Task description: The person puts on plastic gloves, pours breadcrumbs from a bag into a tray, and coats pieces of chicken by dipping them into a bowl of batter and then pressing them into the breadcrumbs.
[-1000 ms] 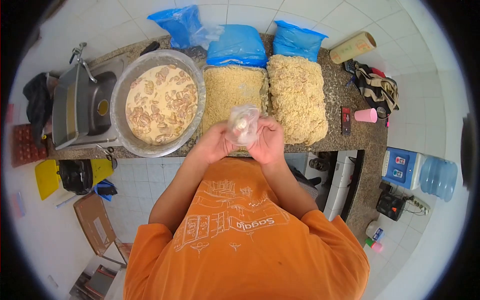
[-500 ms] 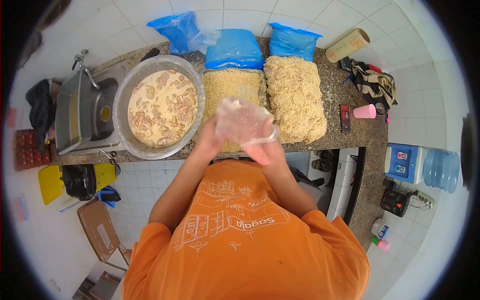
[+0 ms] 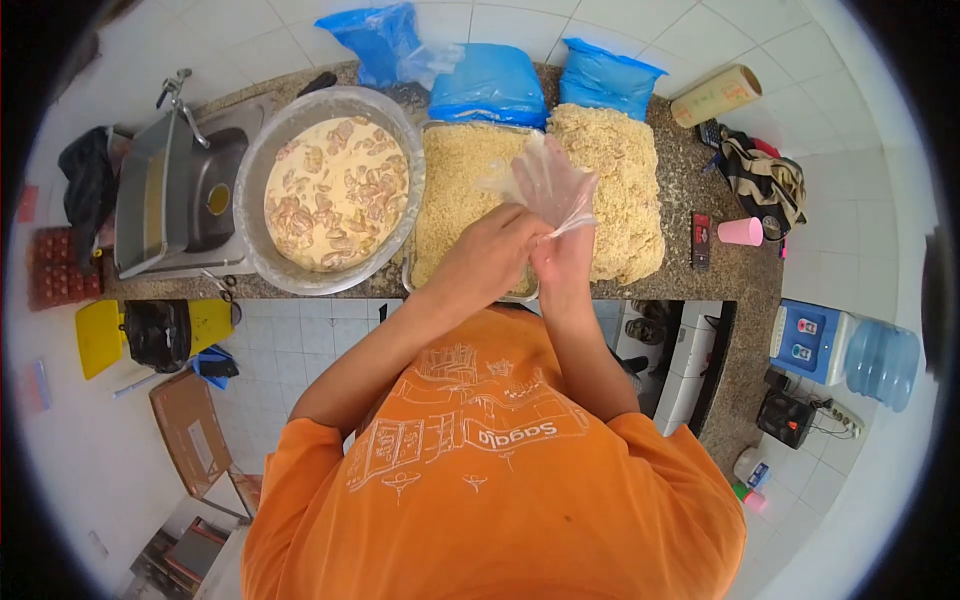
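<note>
A clear plastic glove point(image 3: 553, 178) partly covers my right hand point(image 3: 566, 215), whose fingers are stretched out inside it. The fingers of my left hand point(image 3: 497, 245) are closed on the glove's cuff near the right wrist. Both hands are above a tray of yellowish crumbs point(image 3: 462, 190). Right of that tray lies a large heap of crumb-coated pieces point(image 3: 610, 200). To the left stands a big metal bowl point(image 3: 246, 215) with raw meat pieces point(image 3: 330, 200) in a creamy liquid.
Blue plastic bags point(image 3: 487, 85) stand along the tiled wall. A sink point(image 3: 208, 215) is at the left, with scissors point(image 3: 222, 284) near the counter edge. On the right are a film roll point(image 3: 716, 96), a pink cup point(image 3: 740, 232), a phone-like object point(image 3: 701, 241) and a water dispenser point(image 3: 808, 340).
My right hand has moved farther into the plastic glove and forward over the crumbs. My left hand has shifted to the cuff and pulls it toward the right wrist.
</note>
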Demonstrator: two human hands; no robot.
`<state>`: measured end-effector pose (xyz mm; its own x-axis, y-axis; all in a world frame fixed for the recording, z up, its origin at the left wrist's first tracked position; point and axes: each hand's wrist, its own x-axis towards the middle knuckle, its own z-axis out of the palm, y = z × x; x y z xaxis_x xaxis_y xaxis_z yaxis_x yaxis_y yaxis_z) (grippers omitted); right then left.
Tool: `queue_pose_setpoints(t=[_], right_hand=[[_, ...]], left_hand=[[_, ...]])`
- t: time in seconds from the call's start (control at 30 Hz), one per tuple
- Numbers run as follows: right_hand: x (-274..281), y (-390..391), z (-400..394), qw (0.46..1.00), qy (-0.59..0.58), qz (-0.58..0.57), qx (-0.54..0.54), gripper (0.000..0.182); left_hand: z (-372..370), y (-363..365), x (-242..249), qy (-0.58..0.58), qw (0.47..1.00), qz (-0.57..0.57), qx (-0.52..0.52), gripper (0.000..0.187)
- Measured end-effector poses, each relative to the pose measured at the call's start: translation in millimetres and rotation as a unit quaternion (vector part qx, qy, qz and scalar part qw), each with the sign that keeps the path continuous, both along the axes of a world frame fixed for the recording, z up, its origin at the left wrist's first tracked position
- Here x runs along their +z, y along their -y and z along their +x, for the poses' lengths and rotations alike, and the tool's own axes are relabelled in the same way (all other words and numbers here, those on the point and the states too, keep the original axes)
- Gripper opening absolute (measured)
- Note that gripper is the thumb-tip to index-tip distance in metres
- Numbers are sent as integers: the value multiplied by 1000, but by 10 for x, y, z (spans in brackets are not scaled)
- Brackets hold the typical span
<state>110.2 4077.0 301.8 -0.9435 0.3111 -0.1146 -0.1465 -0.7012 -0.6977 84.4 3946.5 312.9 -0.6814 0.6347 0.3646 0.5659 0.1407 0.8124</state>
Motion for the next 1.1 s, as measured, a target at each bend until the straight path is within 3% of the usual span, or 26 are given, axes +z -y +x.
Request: queue_pose_setpoints(t=[0.13, 0.23, 0.33, 0.43, 0.5, 0.63, 0.77, 0.83, 0.87, 0.9, 0.93, 0.97, 1.0, 1.03, 1.07, 1.1], right_hand=[[-192, 8, -135, 998, 29, 41, -28, 82], [-215, 7, -218, 997, -11, -66, -39, 86], [-338, -109, -354, 991, 109, -55, -48, 93], [-594, -268, -334, 997, 29, -66, -25, 90], [-499, -227, -349, 985, 69, -37, -152, 86], [-459, -418, -303, 988, 16, -79, -128, 74], [-578, -665, -166, 953, 276, 77, -99, 67], [-607, -703, -47, 924, 358, 122, -59, 63], [-785, -720, 43, 904, 263, 334, 32, 62], [-919, -708, 144, 829, 153, 524, 122, 62], [-962, -644, 248, 830, 157, 522, 121, 62], [-974, -576, 291, 732, 123, 658, 127, 62], [-961, -555, 278, 610, 86, 778, 127, 63], [-914, -568, 259, 605, 87, 782, 119, 63], [-841, -541, 289, 645, 107, 731, 196, 62], [-782, -516, 332, 679, 127, 670, 272, 60]], left_hand=[[-37, -21, -28, 3, 1000, -16, -21, 12], [-79, -18, -61, -31, 998, -55, -20, 9], [-44, -36, -138, -14, 996, -47, -80, 6], [40, -91, -178, 26, 995, -61, -74, 5], [110, -91, -300, 74, 991, -51, -101, 5], [54, 15, -376, 161, 969, -56, -180, 11], [-664, 255, -555, 257, 956, -123, -77, 19], [-1396, 260, -780, 130, 979, -154, 23, 27], [-1828, 176, -815, 120, 963, -226, 88, 34], [-2236, 91, -808, 151, 948, -262, 102, 39], [-2690, 76, -1084, 21, 960, -253, 120, 40], [-3192, 52, -1405, -117, 956, -232, 136, 40], [-3636, -17, -1670, -125, 957, -224, 134, 40], [-4012, -78, -1982, -173, 917, -312, 179, 42], [-4255, -92, -2307, -212, 862, -403, 222, 44], [-4457, -101, -2651, -209, 863, -405, 218, 44]])
